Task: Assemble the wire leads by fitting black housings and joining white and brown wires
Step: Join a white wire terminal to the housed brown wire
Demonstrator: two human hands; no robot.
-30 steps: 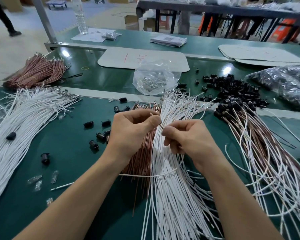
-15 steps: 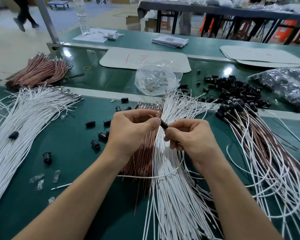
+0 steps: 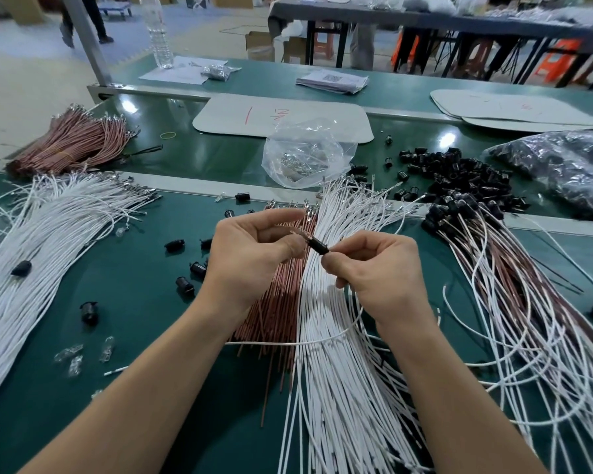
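Hands are sitting farther apart than 0.5 s ago, so the black housing is showing fully between them, held above the wire bundles on the desk. Its long axis is running left-right, dipping slightly toward the right. Left hand is pinching a brown wire at its left end. Right hand is pinching its right end, with a white wire looping out below.
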